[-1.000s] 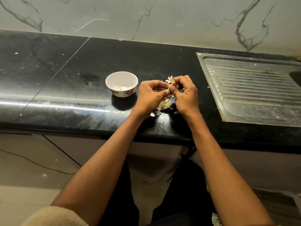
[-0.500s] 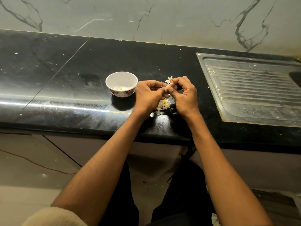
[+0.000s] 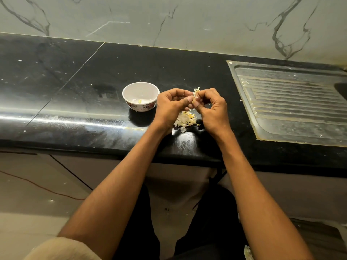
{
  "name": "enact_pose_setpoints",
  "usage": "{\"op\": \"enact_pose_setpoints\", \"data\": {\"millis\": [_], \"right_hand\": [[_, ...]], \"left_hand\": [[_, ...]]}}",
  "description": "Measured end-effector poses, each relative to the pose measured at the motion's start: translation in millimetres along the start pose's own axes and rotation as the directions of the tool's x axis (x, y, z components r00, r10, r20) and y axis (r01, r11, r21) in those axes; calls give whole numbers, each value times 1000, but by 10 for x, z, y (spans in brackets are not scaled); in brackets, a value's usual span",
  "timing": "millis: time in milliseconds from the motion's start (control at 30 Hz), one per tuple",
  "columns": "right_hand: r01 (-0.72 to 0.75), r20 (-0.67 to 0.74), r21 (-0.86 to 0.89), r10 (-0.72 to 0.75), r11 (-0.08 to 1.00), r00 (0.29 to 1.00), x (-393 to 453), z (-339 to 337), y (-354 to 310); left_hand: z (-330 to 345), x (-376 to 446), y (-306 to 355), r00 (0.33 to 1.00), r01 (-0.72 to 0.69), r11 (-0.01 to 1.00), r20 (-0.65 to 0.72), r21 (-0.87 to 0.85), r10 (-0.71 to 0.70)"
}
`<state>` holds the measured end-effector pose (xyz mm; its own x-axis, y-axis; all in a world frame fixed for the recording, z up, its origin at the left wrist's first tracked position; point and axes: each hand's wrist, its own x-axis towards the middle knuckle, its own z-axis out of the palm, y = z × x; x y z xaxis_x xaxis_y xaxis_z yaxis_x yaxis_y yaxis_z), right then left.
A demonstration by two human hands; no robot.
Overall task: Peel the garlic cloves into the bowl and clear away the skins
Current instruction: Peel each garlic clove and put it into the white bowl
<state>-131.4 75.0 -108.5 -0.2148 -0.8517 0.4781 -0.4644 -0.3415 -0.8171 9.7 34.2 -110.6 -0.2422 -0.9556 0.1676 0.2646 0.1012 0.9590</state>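
Head view, both hands pinching garlic clove (image 3: 195,91), floral bowl (image 3: 140,96), no readable writing

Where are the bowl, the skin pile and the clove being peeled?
bowl (image 3: 129,91): head view, bare inner wall on its left side.
skin pile (image 3: 185,120): head view, middle of the heap on the counter below the hands.
garlic clove (image 3: 196,90): head view, papery tip showing above the fingers of both hands.
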Motion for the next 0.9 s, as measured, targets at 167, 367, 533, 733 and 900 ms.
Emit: {"op": "enact_pose_setpoints", "data": {"millis": [167, 367, 533, 733, 900], "right_hand": [[4, 17, -9, -4, 1000, 1000, 0, 5, 3], [-30, 12, 15, 30, 999, 999, -15, 0, -15], [-103, -122, 68, 111, 992, 986, -9, -17, -13], [-85, -170, 164, 113, 983, 979, -18, -48, -17], [-100, -189, 179, 134, 979, 973, -32, -10, -19]], "left_hand": [[-17, 15, -10, 1000, -6, 1000, -11, -30, 6], [-13, 23, -13, 1000, -4, 998, -28, -70, 2], [0, 32, -25, 999, -30, 999, -34, -40, 28], [-2, 34, -35, 997, -71, 997, -29, 5, 71], [7, 26, -43, 995, -88, 996, -41, -5, 87]]}}
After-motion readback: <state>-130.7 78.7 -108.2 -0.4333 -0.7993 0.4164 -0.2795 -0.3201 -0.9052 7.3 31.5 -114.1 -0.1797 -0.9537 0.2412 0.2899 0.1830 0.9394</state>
